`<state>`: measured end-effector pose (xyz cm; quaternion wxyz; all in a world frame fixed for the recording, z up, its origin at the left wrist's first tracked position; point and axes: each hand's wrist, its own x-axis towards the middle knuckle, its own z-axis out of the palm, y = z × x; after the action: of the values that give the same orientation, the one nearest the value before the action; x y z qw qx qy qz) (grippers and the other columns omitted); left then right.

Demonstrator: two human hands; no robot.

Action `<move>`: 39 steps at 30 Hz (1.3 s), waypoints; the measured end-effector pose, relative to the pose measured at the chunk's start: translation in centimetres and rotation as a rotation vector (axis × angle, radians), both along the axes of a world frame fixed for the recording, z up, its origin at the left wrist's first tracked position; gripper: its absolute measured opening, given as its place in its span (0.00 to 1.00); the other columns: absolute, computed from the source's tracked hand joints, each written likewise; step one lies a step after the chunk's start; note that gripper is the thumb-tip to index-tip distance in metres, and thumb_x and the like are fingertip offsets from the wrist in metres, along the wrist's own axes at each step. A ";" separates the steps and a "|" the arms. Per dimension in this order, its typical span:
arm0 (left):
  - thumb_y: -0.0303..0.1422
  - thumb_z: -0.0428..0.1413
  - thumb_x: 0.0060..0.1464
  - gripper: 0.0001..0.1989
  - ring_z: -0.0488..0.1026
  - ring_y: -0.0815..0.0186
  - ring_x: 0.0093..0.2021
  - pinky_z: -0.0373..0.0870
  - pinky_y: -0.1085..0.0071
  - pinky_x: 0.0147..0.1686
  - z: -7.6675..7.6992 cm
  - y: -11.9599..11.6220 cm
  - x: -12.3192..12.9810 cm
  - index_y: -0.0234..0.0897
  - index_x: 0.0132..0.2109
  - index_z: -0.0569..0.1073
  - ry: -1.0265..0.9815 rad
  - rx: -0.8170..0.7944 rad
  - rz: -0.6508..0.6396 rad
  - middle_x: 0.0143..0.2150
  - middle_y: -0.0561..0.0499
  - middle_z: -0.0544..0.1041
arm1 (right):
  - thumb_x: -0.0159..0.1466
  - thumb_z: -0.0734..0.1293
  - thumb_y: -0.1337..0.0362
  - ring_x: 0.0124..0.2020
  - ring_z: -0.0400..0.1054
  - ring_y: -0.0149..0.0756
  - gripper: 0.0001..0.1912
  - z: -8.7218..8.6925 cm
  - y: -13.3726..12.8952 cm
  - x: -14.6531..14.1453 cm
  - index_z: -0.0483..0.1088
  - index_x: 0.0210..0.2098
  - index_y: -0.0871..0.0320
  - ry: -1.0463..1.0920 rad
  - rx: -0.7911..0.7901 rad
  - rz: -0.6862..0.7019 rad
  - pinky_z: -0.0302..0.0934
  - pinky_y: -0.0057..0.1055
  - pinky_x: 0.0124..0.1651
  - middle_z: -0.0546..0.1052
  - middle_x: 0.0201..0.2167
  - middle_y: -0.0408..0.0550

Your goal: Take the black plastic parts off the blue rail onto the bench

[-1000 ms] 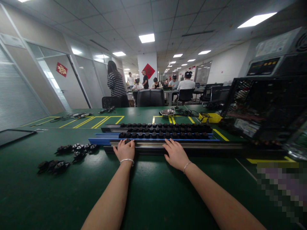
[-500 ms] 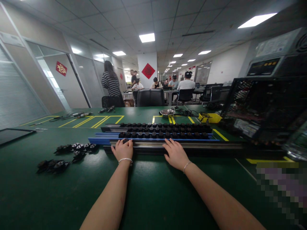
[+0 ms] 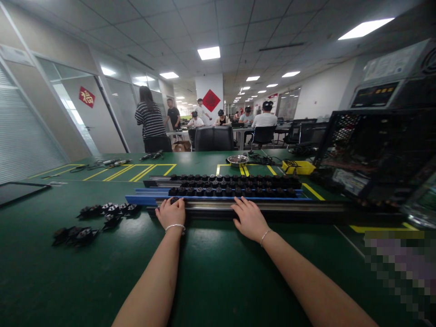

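Observation:
My left hand (image 3: 171,213) is at the near metal rail (image 3: 218,207), close to its left end. Its fingers are closed around a small black part (image 3: 174,200), mostly hidden beneath them. Farther right, my right hand (image 3: 250,220) lies open with fingers stretched across the same rail. Just behind runs a blue rail (image 3: 141,199) with a row of black parts (image 3: 227,192) along it. Another row of similar black parts (image 3: 218,178) stands beyond that. Loose black parts (image 3: 112,209) lie left of my left hand, with a further cluster (image 3: 75,236) nearer me.
A metal bowl (image 3: 237,160), black cables (image 3: 264,159) and a yellow tray (image 3: 299,167) sit at the back. An open computer case (image 3: 368,154) stands at the right. Tools (image 3: 116,162) lie at the back left. Several people are across the room.
My left hand has shifted slightly left along the near rail, still around the small black part. My right hand stays in place. People in the background have moved.

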<state>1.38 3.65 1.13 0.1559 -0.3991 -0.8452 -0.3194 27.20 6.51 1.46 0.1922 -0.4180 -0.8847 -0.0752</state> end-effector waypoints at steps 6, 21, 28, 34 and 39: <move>0.40 0.44 0.54 0.17 0.62 0.56 0.54 0.55 0.55 0.54 0.2 -0.2 -0.5 0.46 0.39 0.78 -0.012 0.048 0.019 0.51 0.49 0.73 | 0.57 0.61 0.62 0.61 0.47 0.46 0.22 0.0 -0.1 0.0 0.64 0.51 0.58 -0.003 -0.004 -0.004 0.44 0.42 0.59 0.59 0.60 0.53; 0.43 0.43 0.55 0.20 0.56 0.49 0.57 0.55 0.51 0.53 -0.7 0.2 -2.4 0.42 0.40 0.78 -0.047 0.074 0.093 0.53 0.46 0.70 | 0.56 0.61 0.63 0.61 0.48 0.46 0.21 -0.1 0.1 0.0 0.65 0.49 0.58 0.009 0.003 0.002 0.45 0.42 0.58 0.59 0.59 0.53; 0.45 0.43 0.54 0.21 0.54 0.47 0.59 0.51 0.48 0.54 0.0 -0.1 -2.2 0.44 0.42 0.77 -0.100 0.019 0.087 0.55 0.49 0.68 | 0.56 0.61 0.63 0.61 0.48 0.46 0.20 0.0 0.1 0.0 0.65 0.49 0.58 0.012 -0.002 0.008 0.45 0.42 0.58 0.60 0.59 0.53; 0.46 0.42 0.54 0.22 0.51 0.45 0.60 0.49 0.43 0.54 -0.2 -0.2 -2.5 0.46 0.42 0.76 -0.117 0.011 0.091 0.56 0.49 0.67 | 0.56 0.62 0.63 0.61 0.48 0.47 0.20 0.0 0.1 0.0 0.66 0.49 0.58 0.010 0.001 0.007 0.46 0.42 0.58 0.60 0.59 0.53; 0.48 0.39 0.54 0.24 0.48 0.44 0.61 0.46 0.41 0.55 -0.1 -0.3 -2.8 0.45 0.43 0.76 -0.132 -0.001 0.107 0.57 0.51 0.66 | 0.56 0.62 0.63 0.61 0.48 0.46 0.20 0.0 0.0 0.0 0.65 0.49 0.59 0.007 0.000 0.010 0.46 0.42 0.58 0.60 0.59 0.54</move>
<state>-1.38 3.36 0.98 0.1167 -0.3315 -0.8740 -0.3357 27.23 6.49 1.50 0.1955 -0.4138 -0.8862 -0.0727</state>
